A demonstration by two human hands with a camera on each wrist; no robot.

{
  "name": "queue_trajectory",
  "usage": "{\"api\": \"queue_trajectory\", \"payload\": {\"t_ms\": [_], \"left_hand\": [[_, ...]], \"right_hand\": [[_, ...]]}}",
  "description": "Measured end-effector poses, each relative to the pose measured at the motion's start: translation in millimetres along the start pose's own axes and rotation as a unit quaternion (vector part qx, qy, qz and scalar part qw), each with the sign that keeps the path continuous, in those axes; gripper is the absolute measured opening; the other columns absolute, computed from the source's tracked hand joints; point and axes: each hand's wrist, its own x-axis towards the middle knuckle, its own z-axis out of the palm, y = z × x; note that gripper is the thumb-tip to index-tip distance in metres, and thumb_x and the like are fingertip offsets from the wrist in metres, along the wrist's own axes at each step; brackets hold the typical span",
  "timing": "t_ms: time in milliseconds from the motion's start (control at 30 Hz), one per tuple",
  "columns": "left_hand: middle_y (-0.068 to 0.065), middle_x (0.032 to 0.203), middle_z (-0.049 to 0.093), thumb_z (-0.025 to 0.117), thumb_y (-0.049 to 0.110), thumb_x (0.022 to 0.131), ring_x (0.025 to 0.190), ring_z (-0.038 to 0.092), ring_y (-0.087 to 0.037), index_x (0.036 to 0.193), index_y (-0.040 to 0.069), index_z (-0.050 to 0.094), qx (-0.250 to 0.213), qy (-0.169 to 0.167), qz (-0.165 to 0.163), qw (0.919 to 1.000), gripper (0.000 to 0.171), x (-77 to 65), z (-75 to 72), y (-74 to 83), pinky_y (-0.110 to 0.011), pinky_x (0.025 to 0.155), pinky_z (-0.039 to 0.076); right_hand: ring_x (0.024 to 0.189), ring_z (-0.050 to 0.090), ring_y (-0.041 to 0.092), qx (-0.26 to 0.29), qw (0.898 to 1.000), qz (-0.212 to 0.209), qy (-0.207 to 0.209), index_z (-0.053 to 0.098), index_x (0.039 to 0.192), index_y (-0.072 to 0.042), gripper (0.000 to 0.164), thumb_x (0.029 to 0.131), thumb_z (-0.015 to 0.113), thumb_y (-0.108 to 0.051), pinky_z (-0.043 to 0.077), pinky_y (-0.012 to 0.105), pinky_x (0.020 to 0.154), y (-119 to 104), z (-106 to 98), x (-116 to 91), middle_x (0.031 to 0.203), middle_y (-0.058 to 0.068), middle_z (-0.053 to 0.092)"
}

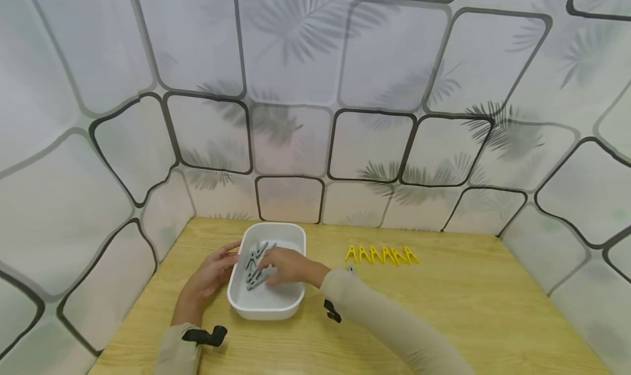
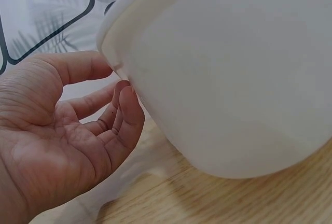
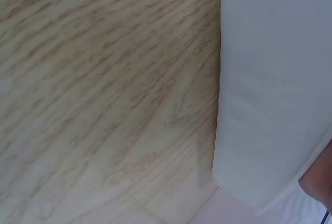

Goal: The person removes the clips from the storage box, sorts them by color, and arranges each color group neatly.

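Observation:
In the head view a white plastic tub (image 1: 266, 313) stands on the wooden table, with several grey clothespins (image 1: 253, 265) in its left half. My right hand (image 1: 286, 266) reaches into the tub from the right. Its fingertips are over the grey clothespins, thumb and fingers apart; the fingers partly hide the clothespins. Outside the tub's left wall is my left hand (image 1: 212, 275). The left wrist view shows its loosely bent fingers (image 2: 129, 112) touching the outer wall just under the rim. In the right wrist view only a little of the right hand (image 3: 319, 175) shows past the tub.
A row of several yellow clothespins (image 1: 382, 254) lies on the table (image 1: 473, 304) right of the tub. One small grey piece (image 1: 351, 269) shows just behind the right sleeve (image 1: 374, 306). Patterned cloth walls (image 1: 291, 145) enclose the table at the back and sides.

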Motion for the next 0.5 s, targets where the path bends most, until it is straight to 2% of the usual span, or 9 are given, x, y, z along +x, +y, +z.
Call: {"api": "queue_trajectory", "payload": {"t_ms": [267,500], "left_hand": [[0.007,0.112,0.068,0.053,0.011,0.106,0.102,0.066,-0.007,0.157,0.001,0.032,0.001,0.002,0.003,1.0000,0.055,0.4,0.1,1.2,-0.026,0.088,0.056],[0.008,0.111,0.068,0.052,0.011,0.107,0.102,0.067,-0.007,0.157,0.002,0.034,-0.001,-0.002,0.000,1.0000,0.054,-1.5,0.0,2.3,-0.026,0.088,0.056]], "right_hand": [[0.106,0.061,0.009,-0.017,1.000,0.004,-0.015,0.070,0.127,-0.019,0.041,0.088,0.080,-0.027,0.047,0.023,0.099,-0.9,1.3,0.9,0.116,-0.003,0.068],[0.105,0.060,0.009,-0.013,1.000,0.014,-0.009,0.071,0.123,-0.019,0.037,0.088,0.081,-0.026,0.047,0.023,0.097,-0.6,4.5,1.4,0.113,-0.003,0.067]]}}
